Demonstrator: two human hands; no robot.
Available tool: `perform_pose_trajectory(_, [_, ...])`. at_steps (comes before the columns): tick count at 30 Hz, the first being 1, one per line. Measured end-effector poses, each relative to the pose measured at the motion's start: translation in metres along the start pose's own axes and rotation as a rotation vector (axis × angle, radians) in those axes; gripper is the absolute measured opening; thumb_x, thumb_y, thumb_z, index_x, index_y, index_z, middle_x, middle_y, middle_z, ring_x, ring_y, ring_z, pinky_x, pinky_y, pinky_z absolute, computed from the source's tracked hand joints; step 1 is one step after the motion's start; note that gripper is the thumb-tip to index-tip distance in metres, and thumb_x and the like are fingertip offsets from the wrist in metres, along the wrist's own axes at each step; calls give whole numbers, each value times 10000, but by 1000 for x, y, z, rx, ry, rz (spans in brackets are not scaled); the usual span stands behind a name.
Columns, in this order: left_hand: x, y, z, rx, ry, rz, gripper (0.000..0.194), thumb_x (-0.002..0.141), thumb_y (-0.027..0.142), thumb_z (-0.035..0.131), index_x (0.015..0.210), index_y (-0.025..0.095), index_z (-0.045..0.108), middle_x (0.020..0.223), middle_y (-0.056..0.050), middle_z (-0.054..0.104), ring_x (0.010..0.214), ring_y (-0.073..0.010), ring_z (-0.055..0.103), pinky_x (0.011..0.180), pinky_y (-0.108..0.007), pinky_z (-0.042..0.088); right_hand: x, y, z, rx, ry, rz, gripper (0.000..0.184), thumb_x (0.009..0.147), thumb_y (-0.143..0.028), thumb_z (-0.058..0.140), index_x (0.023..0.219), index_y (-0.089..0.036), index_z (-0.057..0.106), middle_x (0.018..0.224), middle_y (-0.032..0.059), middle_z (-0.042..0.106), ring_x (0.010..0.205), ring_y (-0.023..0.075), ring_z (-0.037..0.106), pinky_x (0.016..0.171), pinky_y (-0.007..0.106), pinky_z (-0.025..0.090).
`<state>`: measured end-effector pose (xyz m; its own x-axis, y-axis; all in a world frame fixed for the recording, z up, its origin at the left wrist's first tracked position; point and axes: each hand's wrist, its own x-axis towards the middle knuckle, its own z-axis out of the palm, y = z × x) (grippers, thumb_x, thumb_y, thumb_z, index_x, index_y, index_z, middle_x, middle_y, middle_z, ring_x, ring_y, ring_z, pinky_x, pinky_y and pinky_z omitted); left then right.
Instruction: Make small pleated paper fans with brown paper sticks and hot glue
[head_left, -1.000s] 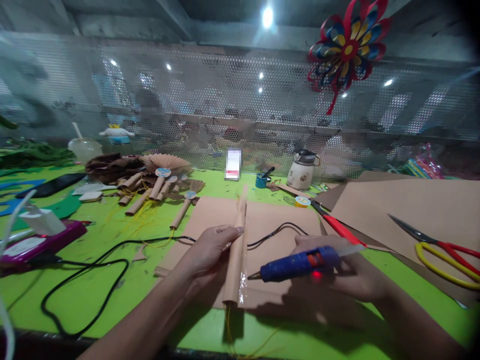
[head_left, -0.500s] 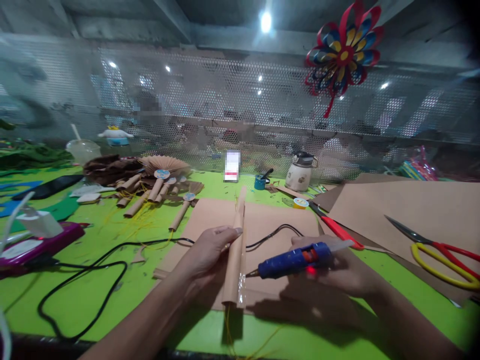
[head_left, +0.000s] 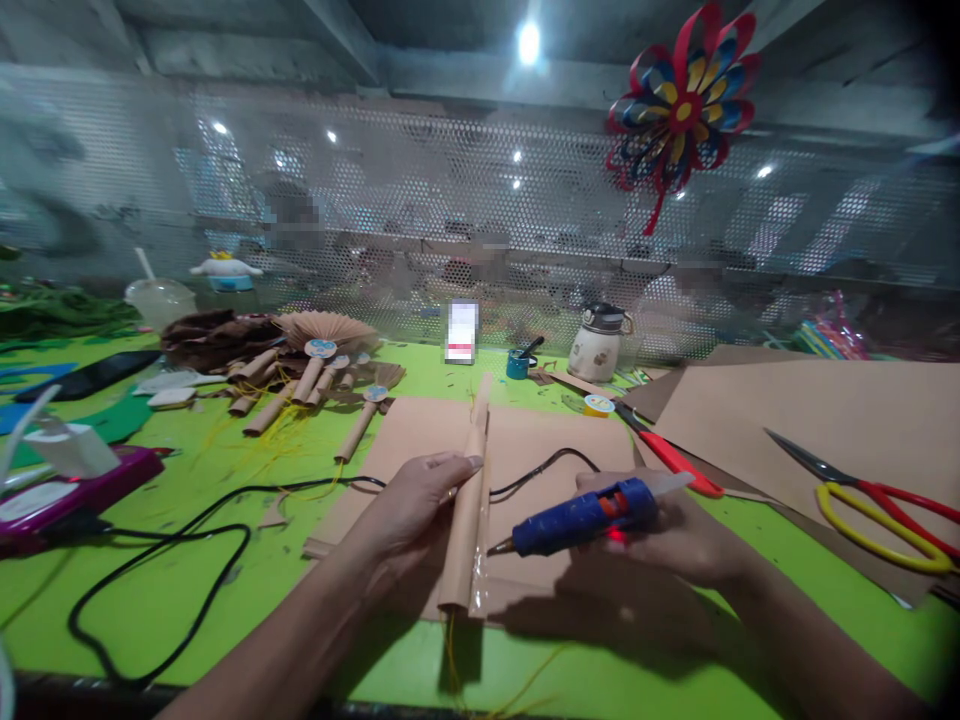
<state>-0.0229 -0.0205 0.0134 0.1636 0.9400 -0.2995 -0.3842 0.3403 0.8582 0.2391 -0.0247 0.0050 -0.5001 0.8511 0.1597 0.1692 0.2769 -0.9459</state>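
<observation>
My left hand (head_left: 420,505) is closed around a rolled brown paper tube (head_left: 463,530), thumb on top. The tube's loose edge carries a shiny strip of glue (head_left: 480,575) along its right side. Yellow strings (head_left: 452,650) hang out of the tube's near end. In my right hand (head_left: 660,540) is a blue glue gun (head_left: 585,515) with a red light showing and a clear stick at its back. Its nozzle points left, close beside the glued edge; whether it touches cannot be made out. Beneath both hands lies a brown paper sheet (head_left: 555,440).
Finished paper fans (head_left: 321,350) with tube handles lie at the left. A black cord (head_left: 247,490) runs to a purple power strip (head_left: 135,475). Yellow-and-red scissors (head_left: 885,510) and red-handled scissors (head_left: 675,455) rest at the right. A white flask (head_left: 596,345) and a phone (head_left: 460,330) stand behind.
The view has shifted very slightly. My left hand keeps its grip on the tube, and the glue gun stays almost in place beside the glued edge.
</observation>
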Motion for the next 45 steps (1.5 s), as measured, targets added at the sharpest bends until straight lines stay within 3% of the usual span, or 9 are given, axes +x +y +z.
perform_pose_trajectory(7, [-1,2,3,-33,-7,-26,119,733,179,691,664,135,605,560,-9,569,492,-133,554,527,-252,472,4,3,0,32,-4,-34,220,790,-318,766,922,-142,757,870,112,771,841,230,735,767,314,601])
perform_pose_trajectory(17, [-2,4,0,-77,-23,-14,119,737,162,695,646,124,630,519,2,553,456,-107,517,507,-222,457,2,3,3,16,-47,-11,269,781,-360,770,935,-139,766,850,109,767,821,229,729,760,314,602])
perform_pose_trajectory(22, [-3,5,2,-84,-16,-24,109,757,159,672,658,121,646,531,-4,566,436,-98,501,484,-211,450,-1,6,6,103,42,-3,345,770,-351,785,1059,-172,728,871,92,761,829,226,727,768,322,602])
perform_pose_trajectory(28, [-3,7,2,-85,-16,-25,148,744,148,670,604,135,622,454,32,475,403,-96,454,463,-214,450,0,6,4,15,31,1,278,778,-358,768,974,-163,745,854,84,727,807,223,703,739,323,596])
perform_pose_trajectory(33, [-3,6,2,-80,-27,-13,208,740,153,681,555,151,588,431,39,434,407,-97,442,441,-202,418,-5,11,4,52,127,43,453,705,-341,820,1106,-174,692,849,67,710,768,221,685,709,330,584])
perform_pose_trajectory(35, [-3,6,2,-79,-28,-10,208,737,156,689,556,156,585,424,45,422,407,-98,438,442,-202,411,-6,10,5,57,107,50,444,694,-343,827,1080,-171,690,836,62,691,762,218,670,703,322,572])
perform_pose_trajectory(39, [-4,6,2,-73,-24,-16,172,730,161,690,583,152,601,444,34,475,409,-101,456,453,-213,417,-4,1,6,23,57,-2,309,771,-350,765,1014,-179,679,921,70,643,803,204,629,698,295,539])
perform_pose_trajectory(42, [-3,6,2,-71,-24,-29,171,732,184,696,590,151,606,448,30,497,399,-102,460,466,-225,432,2,-5,5,-41,-35,-126,191,839,-338,688,927,-170,671,886,74,619,786,203,597,670,299,516])
perform_pose_trajectory(45, [-3,6,1,-83,-13,-38,121,726,175,695,627,140,634,481,12,542,423,-110,497,481,-226,448,6,-10,4,-85,-68,-233,188,861,-344,656,944,-177,676,869,74,617,781,206,585,660,303,506])
